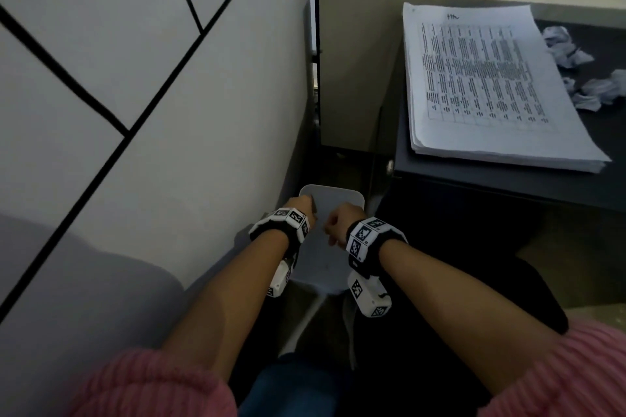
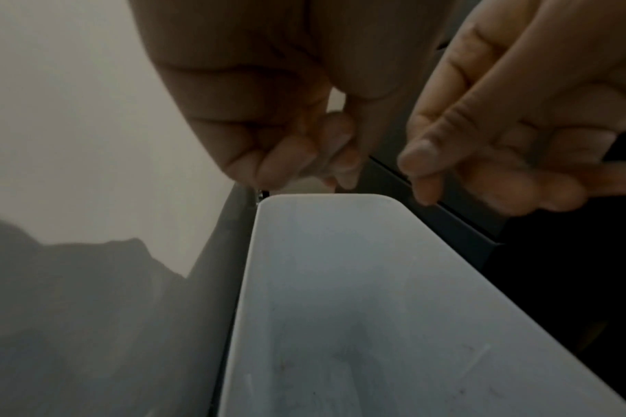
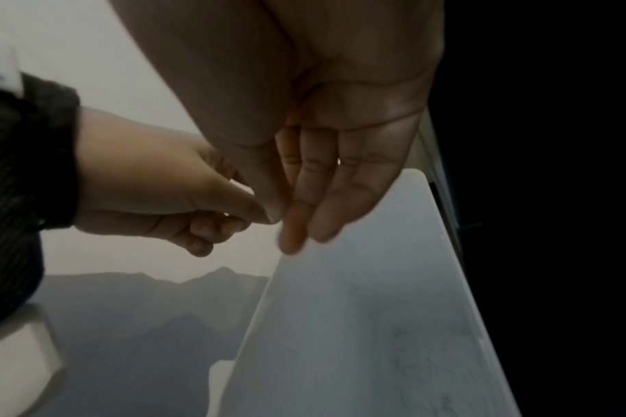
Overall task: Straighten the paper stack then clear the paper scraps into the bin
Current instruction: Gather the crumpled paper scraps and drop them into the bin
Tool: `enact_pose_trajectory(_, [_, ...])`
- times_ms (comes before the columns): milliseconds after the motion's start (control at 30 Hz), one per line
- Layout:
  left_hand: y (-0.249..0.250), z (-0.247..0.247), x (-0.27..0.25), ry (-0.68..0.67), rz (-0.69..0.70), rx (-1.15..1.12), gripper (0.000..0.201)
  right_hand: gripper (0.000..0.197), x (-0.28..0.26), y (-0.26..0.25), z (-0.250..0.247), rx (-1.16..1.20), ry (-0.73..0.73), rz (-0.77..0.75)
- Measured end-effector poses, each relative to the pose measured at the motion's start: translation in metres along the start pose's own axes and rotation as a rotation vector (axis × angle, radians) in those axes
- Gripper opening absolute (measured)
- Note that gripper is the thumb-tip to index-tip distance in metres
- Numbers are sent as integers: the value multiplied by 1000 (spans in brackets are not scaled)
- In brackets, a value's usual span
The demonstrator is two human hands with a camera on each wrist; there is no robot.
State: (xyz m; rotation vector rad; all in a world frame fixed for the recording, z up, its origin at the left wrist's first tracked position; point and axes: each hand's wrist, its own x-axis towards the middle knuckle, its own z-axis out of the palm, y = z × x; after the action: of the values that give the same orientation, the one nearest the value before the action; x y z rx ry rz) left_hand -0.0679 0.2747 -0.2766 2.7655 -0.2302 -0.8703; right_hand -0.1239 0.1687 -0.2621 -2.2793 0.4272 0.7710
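A white bin with a flat shut lid [image 1: 333,200] stands on the floor between the wall and the desk. Both hands hover just above the lid's far end [image 2: 357,282]. My left hand [image 1: 299,205] has its fingers [image 2: 296,160] curled in, and nothing shows in them. My right hand [image 1: 338,223] hangs beside it with fingers [image 3: 315,214] nearly straight and empty, thumb tip close to the left thumb. The printed paper stack [image 1: 491,85] lies squared on the dark desk. Crumpled paper scraps [image 1: 569,51] lie to its right.
A pale tiled wall [image 1: 135,78] rises close on the left of the bin. The dark desk's edge [image 1: 474,179] overhangs on the right. More scraps [image 1: 599,91] sit at the frame's right edge. My legs are below the forearms.
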Motion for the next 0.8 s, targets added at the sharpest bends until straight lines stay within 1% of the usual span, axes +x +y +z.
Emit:
enact_pose_trajectory(100, [1, -15, -13, 31, 16, 53, 32, 32, -17, -5, -12, -65, 22, -54])
enact_pose_trajectory(167, [3, -28, -22, 40, 16, 89, 33, 29, -31, -8, -22, -93, 35, -105])
enact_pose_trajectory(267, [10, -54, -36, 58, 59, 100, 29, 22, -57, -16, -38, -16, 98, -173])
enact_pose_trajectory(333, [18, -73, -46, 76, 120, 78, 29, 20, -79, -20, -50, 70, 93, -235])
enact_pose_trajectory(400, [32, -93, -58, 132, 176, 82, 32, 17, -101, -19, -66, 138, 84, -317])
enact_pose_trajectory(500, [62, -122, -77, 260, 236, 91, 34, 6, -134, -8, -100, 197, 155, -406])
enact_pose_trajectory(633, [117, -150, -96, 405, 352, 92, 34, 4, -169, 19, -158, 214, 302, -402])
enact_pose_trajectory(733, [166, -159, -104, 402, 439, 75, 33, 7, -192, 49, -206, 221, 346, -324])
enact_pose_trajectory(800, [200, -158, -109, 376, 494, 106, 33, 17, -205, 74, -235, 167, 412, -273])
